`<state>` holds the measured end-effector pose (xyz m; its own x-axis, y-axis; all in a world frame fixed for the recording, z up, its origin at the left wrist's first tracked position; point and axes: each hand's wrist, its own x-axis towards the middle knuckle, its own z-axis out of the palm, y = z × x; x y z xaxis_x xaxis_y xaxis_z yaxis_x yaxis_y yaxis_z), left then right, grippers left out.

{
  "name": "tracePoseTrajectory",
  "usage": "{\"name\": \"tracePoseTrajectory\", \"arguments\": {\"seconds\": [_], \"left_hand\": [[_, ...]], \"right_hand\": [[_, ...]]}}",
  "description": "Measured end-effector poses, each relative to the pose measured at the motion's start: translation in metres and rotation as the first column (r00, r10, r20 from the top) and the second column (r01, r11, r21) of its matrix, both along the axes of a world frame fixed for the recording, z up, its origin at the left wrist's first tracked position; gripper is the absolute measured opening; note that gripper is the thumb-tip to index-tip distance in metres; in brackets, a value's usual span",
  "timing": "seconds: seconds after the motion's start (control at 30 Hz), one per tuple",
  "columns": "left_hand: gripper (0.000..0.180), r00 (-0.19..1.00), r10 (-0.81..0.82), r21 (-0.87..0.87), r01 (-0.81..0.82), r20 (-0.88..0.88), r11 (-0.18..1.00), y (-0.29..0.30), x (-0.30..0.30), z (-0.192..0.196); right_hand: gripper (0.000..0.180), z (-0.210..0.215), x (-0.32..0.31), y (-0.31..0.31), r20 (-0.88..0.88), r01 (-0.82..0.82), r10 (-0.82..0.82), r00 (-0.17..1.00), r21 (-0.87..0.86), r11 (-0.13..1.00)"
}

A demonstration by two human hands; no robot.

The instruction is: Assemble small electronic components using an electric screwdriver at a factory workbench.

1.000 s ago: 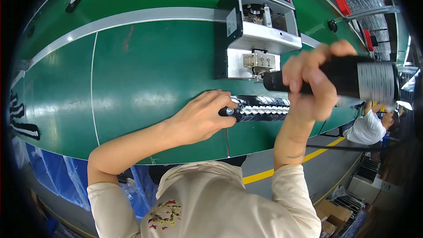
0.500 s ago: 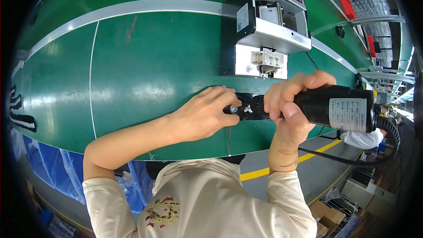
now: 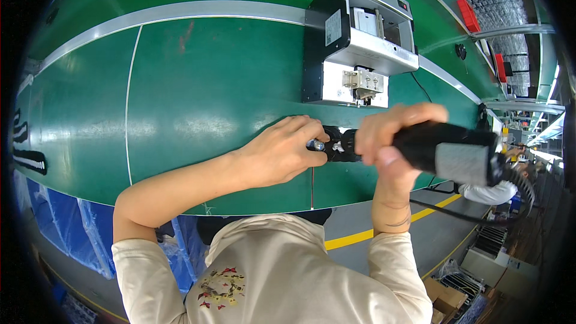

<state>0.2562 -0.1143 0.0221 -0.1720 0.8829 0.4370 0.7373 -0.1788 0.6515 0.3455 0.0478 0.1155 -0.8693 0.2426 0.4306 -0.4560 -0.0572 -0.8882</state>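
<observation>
My right hand (image 3: 393, 138) is wrapped around a black electric screwdriver (image 3: 462, 155), held nearly level, with its cable curling from the rear end. The screwdriver is smeared by motion. Its front end meets a small dark part (image 3: 333, 137) with a shiny metal bit, lying on the green tabletop. Fingers of my left hand (image 3: 285, 149) are bent around the left end of that part, where a rounded silvery tip (image 3: 315, 144) shows between thumb and forefinger. The part's exact kind and the driver's tip cannot be made out.
A black-and-silver machine (image 3: 372, 51) with a metal block on its front stands just beyond my hands. A metal strip (image 3: 180, 12) crosses the green table (image 3: 198, 84). Red bins (image 3: 468, 15) sit at the far right. Another person's light sleeve (image 3: 489, 193) shows at right.
The screwdriver's rear end has swung slightly down and toward the left in my right hand. My left hand stays almost in place on the dark part. The whole view has shifted a little.
</observation>
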Motion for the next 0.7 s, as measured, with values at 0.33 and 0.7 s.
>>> {"name": "tracePoseTrajectory", "arguments": {"seconds": [0.33, 0.7], "left_hand": [[0.018, 1.0, -0.009, 0.036, 0.008, 0.019, 0.999, 0.0, 0.0, -0.002], [0.015, 1.0, -0.028, -0.028, 0.028, 0.009, 0.999, 0.002, -0.003, -0.004]], "right_hand": [[0.051, 0.035, -0.042, 0.034, -0.276, 0.25, -0.237, 0.932, 0.015, 0.968], [0.047, 0.021, -0.017, 0.022, -0.172, 0.098, -0.109, 0.979, -0.068, 0.993]]}}
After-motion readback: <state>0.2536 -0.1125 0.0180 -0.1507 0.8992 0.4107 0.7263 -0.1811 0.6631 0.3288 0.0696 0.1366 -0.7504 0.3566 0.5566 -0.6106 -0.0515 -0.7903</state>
